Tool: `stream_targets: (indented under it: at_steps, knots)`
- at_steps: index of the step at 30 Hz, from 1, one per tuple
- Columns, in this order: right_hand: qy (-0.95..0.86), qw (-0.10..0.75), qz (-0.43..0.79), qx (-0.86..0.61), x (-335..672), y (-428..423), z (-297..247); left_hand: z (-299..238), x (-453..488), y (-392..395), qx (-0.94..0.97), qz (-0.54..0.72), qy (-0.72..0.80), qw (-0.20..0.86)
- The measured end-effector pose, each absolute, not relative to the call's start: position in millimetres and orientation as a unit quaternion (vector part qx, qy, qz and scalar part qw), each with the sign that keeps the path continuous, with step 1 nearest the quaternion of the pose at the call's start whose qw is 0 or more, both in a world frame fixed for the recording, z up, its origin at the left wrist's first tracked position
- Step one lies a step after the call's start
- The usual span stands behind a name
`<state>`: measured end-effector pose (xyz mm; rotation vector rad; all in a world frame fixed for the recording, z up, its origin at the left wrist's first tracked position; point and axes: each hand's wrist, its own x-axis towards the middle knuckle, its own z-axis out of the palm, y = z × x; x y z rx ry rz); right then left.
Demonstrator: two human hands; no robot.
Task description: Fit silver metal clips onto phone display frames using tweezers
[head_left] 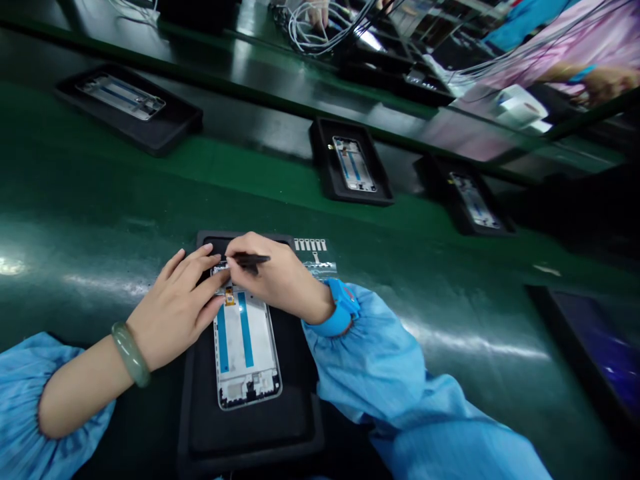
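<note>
A silver phone frame [260,343] with two blue strips and an orange flex connector lies in a black foam tray [295,413] in front of me. My left hand [175,307] rests flat over the frame's upper left edge, fingers stretched out and holding nothing. Pinched in my right hand [273,277] is a slim black tool, by its look tweezers [253,260], over the top end of the frame. Their tips and the spot they touch are hidden behind my fingers.
Small white pieces on a strip [310,245] lie beyond my right wrist. Other black trays with phone frames stand farther back at the left [125,100], middle [353,163] and right [473,197]. A dark tray [590,347] sits at far right. Across the bench are cables [315,30] and co-workers' hands.
</note>
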<state>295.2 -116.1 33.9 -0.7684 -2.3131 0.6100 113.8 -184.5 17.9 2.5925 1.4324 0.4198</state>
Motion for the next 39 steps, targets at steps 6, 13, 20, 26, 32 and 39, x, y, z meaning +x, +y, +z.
stream_targets:
  at_steps: [6, 13, 20, 26, 32, 39]
  knots:
    - [-0.802, 0.37, 0.318, -0.345, 298, -113, 25, 19, 114, -185, 0.864, 0.147, 0.476, 0.075]
    - [-0.765, 0.377, 0.393, -0.344, 298, -111, 20, 19, 114, -185, 0.862, 0.15, 0.477, 0.086]
    - [-0.783, 0.369, 0.356, -0.352, 298, -111, 21, 19, 113, -184, 0.864, 0.146, 0.474, 0.081]
    - [-0.788, 0.369, 0.355, -0.344, 298, -111, 21, 19, 113, -185, 0.868, 0.14, 0.472, 0.07]
    - [-0.795, 0.371, 0.343, -0.336, 298, -113, 21, 20, 113, -185, 0.866, 0.146, 0.472, 0.081]
    - [-0.801, 0.36, 0.343, -0.334, 297, -113, 21, 19, 113, -184, 0.863, 0.153, 0.474, 0.089]
